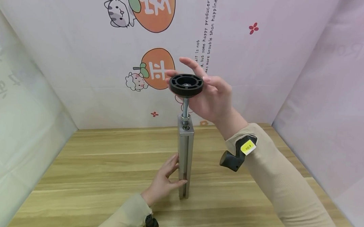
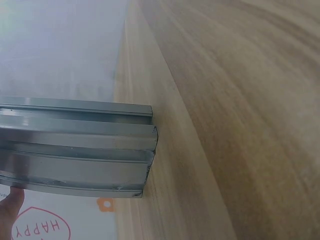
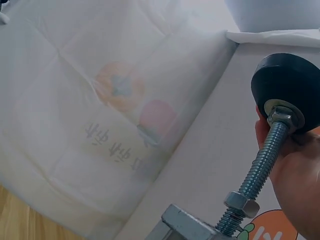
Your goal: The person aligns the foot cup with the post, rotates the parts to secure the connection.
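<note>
A silver slotted aluminium profile [image 1: 185, 157] stands upright, its lower end right at the wooden tabletop in the left wrist view. My left hand [image 1: 163, 182] grips it low down, thumb across the near face and fingers on the left side. From its top end rises a threaded bolt [image 3: 262, 162] with a hex nut [image 3: 242, 204]. The bolt carries a black round levelling foot [image 1: 186, 85], its ribbed underside facing up. Around the foot's rim my right hand [image 1: 211, 98] holds with its fingertips, one finger raised behind; some fingers are partly hidden by the foot.
The wooden table [image 1: 106, 171] is enclosed by a printed cloth backdrop [image 1: 88, 89] behind and pale cloth walls at left and right. A black camera mount [image 1: 233, 159] sits on the right wrist, and another [image 1: 151, 224] on the left.
</note>
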Demonstrator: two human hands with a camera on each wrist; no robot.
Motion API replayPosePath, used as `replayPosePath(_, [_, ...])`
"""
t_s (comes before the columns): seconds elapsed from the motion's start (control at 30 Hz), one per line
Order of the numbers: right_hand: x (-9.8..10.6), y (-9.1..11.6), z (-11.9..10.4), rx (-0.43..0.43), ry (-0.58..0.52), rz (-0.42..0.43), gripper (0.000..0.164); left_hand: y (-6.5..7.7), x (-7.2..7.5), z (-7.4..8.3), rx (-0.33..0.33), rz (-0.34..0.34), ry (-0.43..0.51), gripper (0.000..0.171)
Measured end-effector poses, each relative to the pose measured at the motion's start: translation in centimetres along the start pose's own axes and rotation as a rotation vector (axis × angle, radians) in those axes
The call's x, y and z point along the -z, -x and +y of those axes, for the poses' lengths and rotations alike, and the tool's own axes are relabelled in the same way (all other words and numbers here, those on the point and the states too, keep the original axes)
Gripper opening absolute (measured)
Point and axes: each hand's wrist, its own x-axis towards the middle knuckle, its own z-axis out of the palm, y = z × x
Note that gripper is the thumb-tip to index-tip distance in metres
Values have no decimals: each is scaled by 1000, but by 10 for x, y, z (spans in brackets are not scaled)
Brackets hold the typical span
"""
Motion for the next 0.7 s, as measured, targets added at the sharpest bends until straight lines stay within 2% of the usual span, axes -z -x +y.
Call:
replayPosePath(0.17, [-1,-2,-1,0,-34,-4,60,0,0,0,9,3,0,90])
replayPosePath(0.43, [3,-2,3,33,-74,-61,55,0,0,0,2,4,2,90])
replayPosePath(0.7, [5,-2,6,56,-63,-98,52,1,0,-1,-9,4,2,90])
